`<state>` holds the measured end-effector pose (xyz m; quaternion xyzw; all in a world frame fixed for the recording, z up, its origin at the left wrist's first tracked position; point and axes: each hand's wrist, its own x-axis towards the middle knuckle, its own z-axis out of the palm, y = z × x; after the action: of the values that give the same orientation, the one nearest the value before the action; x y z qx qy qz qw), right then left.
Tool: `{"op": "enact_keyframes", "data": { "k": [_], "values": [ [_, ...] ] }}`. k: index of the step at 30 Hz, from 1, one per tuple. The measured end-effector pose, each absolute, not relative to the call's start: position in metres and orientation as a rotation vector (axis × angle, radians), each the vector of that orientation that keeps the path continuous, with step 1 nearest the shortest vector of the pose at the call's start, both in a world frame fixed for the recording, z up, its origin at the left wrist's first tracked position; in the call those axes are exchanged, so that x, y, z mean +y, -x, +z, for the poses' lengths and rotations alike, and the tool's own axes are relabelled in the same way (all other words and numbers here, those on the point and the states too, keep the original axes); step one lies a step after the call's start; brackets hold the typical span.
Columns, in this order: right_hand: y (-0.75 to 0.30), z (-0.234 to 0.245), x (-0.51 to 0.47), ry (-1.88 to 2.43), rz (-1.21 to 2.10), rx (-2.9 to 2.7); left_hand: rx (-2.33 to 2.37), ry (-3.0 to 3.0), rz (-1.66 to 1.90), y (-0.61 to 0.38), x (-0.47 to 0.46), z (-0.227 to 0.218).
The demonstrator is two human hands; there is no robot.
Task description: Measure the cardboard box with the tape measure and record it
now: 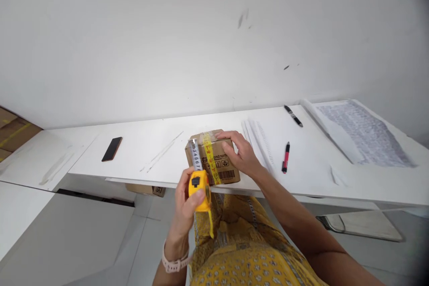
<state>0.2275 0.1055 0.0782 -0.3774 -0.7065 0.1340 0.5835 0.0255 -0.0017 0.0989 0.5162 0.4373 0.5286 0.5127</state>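
A small cardboard box (222, 164) with yellow printed tape (210, 161) down its face sits at the front edge of the white table. My left hand (183, 210) is closed around a yellow tape measure (198, 187), thumb on its case. The pulled-out blade (195, 154) runs up the left part of the box face, its numbers showing. A yellow wrist strap hangs from the case. My right hand (244, 154) grips the box at its upper right edge, fingers over the top and thumb on the face.
A phone (111, 149) lies on the table at left. To the right are an open notebook (264, 143), a red pen (286, 157), a black pen (293, 116) and written sheets (362, 129). Cardboard boxes (16, 132) stand far left; another box (147, 189) shows below the table.
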Motion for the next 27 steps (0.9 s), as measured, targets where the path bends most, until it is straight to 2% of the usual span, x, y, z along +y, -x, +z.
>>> {"op": "enact_keyframes", "data": {
  "k": [8, 19, 27],
  "values": [
    [-0.221, 0.086, 0.106, 0.966, 0.368, -1.681, 1.039, -0.965, 1.177, -0.058, -0.002, 0.093],
    [-0.211, 0.099, 0.116, 1.112, 0.314, -1.707, 1.03, -0.961, 1.111, -0.065, -0.005, 0.085],
    [-0.212, 0.111, 0.136, 1.198, 0.656, -1.618, 1.011, -1.088, 1.057, -0.066, -0.009, 0.072]
  ]
}}
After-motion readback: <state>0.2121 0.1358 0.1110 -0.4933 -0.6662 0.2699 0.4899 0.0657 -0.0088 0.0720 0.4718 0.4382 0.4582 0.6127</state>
